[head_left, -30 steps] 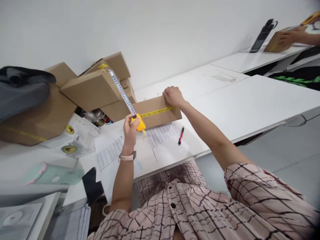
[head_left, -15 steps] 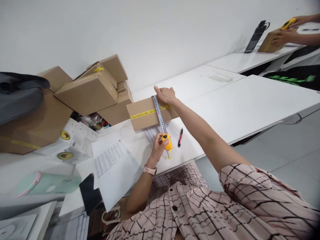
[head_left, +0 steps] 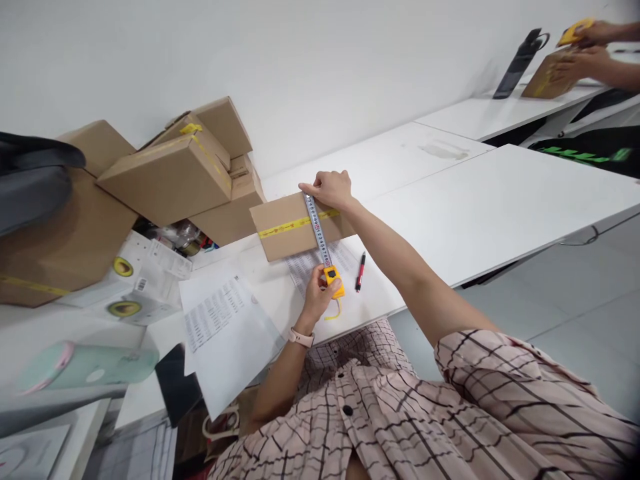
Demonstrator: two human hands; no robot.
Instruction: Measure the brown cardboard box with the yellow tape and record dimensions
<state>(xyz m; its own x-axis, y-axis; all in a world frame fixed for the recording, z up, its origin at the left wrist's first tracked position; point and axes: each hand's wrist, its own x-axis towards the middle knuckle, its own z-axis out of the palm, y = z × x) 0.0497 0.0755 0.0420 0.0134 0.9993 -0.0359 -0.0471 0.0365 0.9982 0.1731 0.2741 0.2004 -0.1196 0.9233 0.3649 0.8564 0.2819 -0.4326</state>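
My left hand (head_left: 316,297) is closed around the yellow case of a tape measure (head_left: 335,283), near the table's front edge. Its metal blade runs out away from me, across the top of a small cardboard box (head_left: 285,235) with a yellow tape strip. At the box's far edge, my right hand (head_left: 332,190) has curled fingers, with the thumb pressed on the blade's end. Part of the box is hidden under that hand and forearm. A printed sheet (head_left: 300,272) lies partly beneath the box, and a red and black pen (head_left: 361,272) rests to the right of the case.
Cardboard boxes (head_left: 165,177) are stacked at the left, beside white cartons with avocado pictures (head_left: 145,280). More printed papers (head_left: 230,347) and a mint bottle (head_left: 95,365) lie nearer. At the far right, another person's hands (head_left: 583,63) hold a yellow tool at a box beside a dark bottle (head_left: 517,65).
My right thumb has shifted slightly left onto the blade's end, and its fingers have curled more. The other person's yellow tool has risen a little. The view has turned slightly.
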